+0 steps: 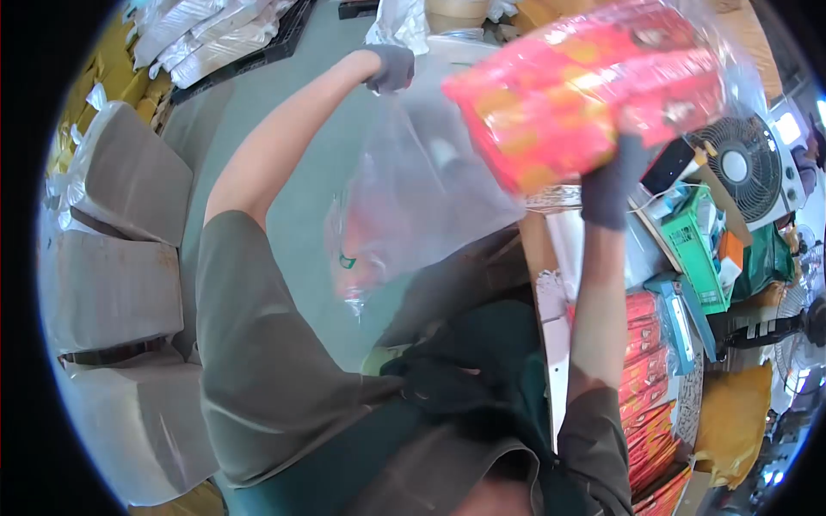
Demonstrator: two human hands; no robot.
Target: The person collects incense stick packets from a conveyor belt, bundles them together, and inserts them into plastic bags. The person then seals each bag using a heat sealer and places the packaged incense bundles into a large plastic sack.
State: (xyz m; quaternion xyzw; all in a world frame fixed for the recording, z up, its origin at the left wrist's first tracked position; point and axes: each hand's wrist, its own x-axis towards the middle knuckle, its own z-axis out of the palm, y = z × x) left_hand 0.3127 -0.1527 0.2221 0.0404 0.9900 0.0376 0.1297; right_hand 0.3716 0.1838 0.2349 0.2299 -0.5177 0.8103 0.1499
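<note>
My left hand, in a dark grey glove, is closed on the upper edge of a large clear plastic bag. The bag hangs down over the floor, with something reddish showing low inside it. My right hand, gloved too, grips a plastic-wrapped bundle of red packets from below. That bundle is raised beside the bag's mouth, at the upper right; whether any of it is inside the bag I cannot tell.
Rows of red packets lie on the worktable to my right, near a blue stapler-like device. Beyond are a green crate and a fan. Large wrapped bundles stand at left, and white sacks lie on a dark pallet.
</note>
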